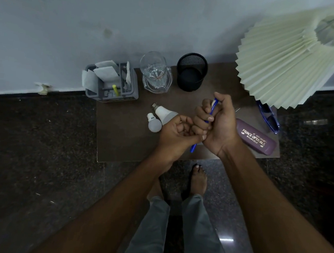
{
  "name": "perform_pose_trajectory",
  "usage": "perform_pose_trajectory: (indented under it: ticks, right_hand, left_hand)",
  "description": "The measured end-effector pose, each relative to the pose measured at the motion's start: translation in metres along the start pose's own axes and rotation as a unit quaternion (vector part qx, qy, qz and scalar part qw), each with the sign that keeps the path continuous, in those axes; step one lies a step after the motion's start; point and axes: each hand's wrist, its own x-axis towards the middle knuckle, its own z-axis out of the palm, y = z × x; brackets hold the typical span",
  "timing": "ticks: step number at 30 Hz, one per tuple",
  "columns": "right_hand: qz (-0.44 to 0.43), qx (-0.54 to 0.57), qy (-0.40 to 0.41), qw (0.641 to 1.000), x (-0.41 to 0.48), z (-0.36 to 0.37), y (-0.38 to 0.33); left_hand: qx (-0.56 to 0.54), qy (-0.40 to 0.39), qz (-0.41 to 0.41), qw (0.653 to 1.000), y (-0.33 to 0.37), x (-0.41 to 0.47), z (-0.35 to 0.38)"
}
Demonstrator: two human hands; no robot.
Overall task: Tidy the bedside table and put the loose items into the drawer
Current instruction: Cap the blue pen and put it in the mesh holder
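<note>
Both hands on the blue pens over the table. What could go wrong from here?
1. The blue pens stick out of both fists; the right hand and left hand could let one slip.
2. Two bulbs lie loose beside the left hand, could get knocked and roll.
3. The lampshade overhangs the sunglasses, cramping reach there.

Home bedroom: bedside table [125, 134] under pleated lamp shade [285, 62].
</note>
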Motion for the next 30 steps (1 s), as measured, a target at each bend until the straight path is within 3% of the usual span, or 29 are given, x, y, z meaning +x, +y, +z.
perform_pose_trajectory:
  ticks: [12,23,26,30]
  right_hand:
    - [-0.006,-0.035,0.015,0.999,0.001,0.002,-0.002]
    - [-0.15,-0.208,0.058,0.965,0.01,0.034,-0.025]
    - [-0.183,-0.288,0.045,0.939,0.013,0.045,-0.037]
    - [-0.254,-0.416,0.045,0.872,0.02,0.055,-0.06]
  left_hand:
    - [0.003,0.002,-0.017,1.0,0.002,-0.002,0.0]
    - [-0.024,0.064,0.022,0.997,0.046,0.018,0.001]
    - [0.007,0.074,0.052,0.996,0.064,0.028,0.0]
    - [0.042,0.084,0.102,0.99,0.09,0.049,-0.002]
